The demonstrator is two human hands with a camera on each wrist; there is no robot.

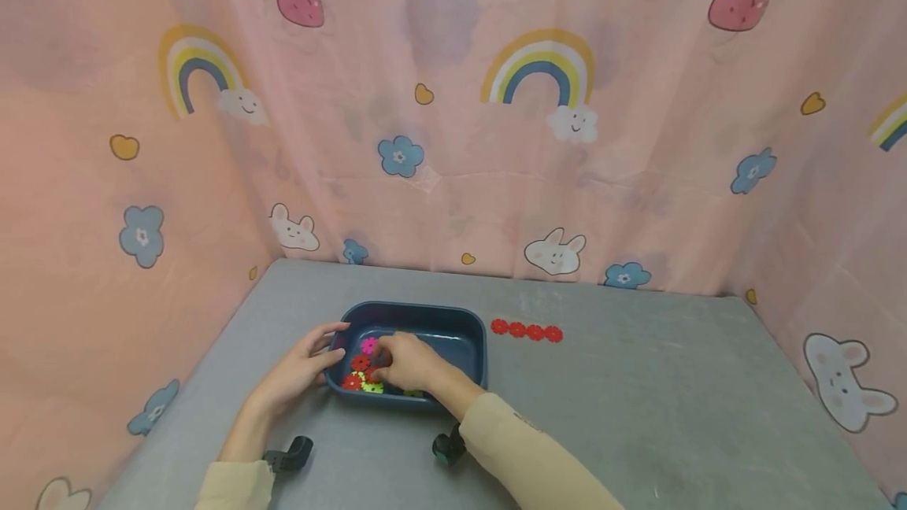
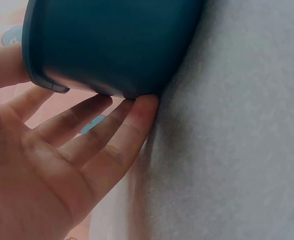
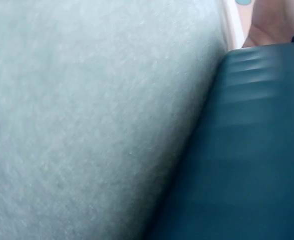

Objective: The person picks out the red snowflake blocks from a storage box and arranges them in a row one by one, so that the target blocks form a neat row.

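Observation:
A dark blue tray [image 1: 453,323] sits on the grey table, holding small notched plastic discs: a pink disc [image 1: 368,345], red discs [image 1: 360,362] and yellow-green discs [image 1: 372,388]. At its left end my left hand [image 1: 301,368] holds the tray, thumb over the rim and fingers against the outer wall [image 2: 111,45]. Inside the tray, my right hand [image 1: 413,364] has bent fingers down among the discs, its fingertips by a red one. Whether a disc is pinched there is hidden. The right wrist view shows only the tray's outer side [image 3: 247,150] and part of a hand.
To the right of the tray, a row of several red discs [image 1: 527,330] lies end to end on the table [image 1: 638,400]. Pink patterned cloth [image 1: 453,211] hangs behind and at both sides. A black wrist device [image 1: 290,455] sits by the left sleeve.

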